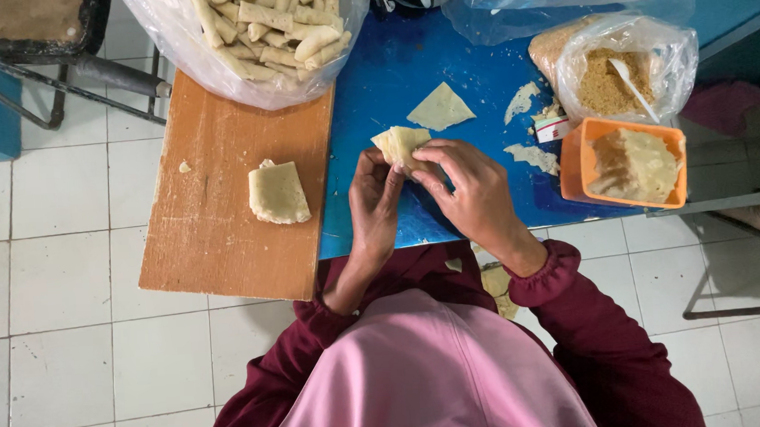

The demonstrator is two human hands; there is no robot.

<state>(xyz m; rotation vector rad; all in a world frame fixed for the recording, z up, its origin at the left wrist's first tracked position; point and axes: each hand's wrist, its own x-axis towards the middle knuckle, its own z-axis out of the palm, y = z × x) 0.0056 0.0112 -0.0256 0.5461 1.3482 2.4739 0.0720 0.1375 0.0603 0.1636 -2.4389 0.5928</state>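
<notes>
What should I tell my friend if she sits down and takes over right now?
Left hand and right hand: both hold one half-folded wrapper above the blue table.
Stack of wrappers: on the wooden board.
Orange tub and bag of crumbs: to the right.
Done: bag of finished rolls at the top.
Left: finish this fold; the stack is unrolled.

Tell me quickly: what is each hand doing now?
Left hand: closed on the folded wrapper.
Right hand: fingers pinch the same wrapper.
</notes>
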